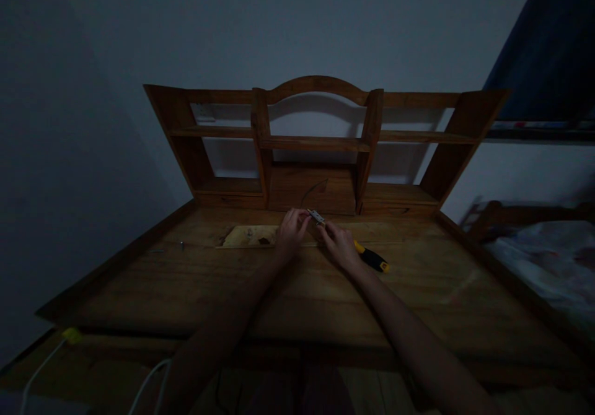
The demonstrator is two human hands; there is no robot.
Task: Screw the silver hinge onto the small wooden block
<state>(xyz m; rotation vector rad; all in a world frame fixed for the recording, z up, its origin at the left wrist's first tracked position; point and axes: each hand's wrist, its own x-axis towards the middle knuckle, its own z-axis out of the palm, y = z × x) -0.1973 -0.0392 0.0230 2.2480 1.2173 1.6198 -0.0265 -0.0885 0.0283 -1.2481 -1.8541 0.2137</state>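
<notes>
Both my hands meet near the back of a wooden desk (297,291). My left hand (292,231) and my right hand (338,243) pinch a small silvery metal piece (317,217), perhaps a hinge, between their fingertips just above the desktop. A screwdriver with a yellow and black handle (372,257) lies on the desk right beside my right hand, partly hidden under it. A light wooden plank (248,236) lies flat to the left of my left hand.
A wooden hutch (316,148) with shelves stands at the back of the desk against the wall. A small screw (181,244) lies at the left. White cables (149,384) hang at the front left. A bed (543,260) stands to the right.
</notes>
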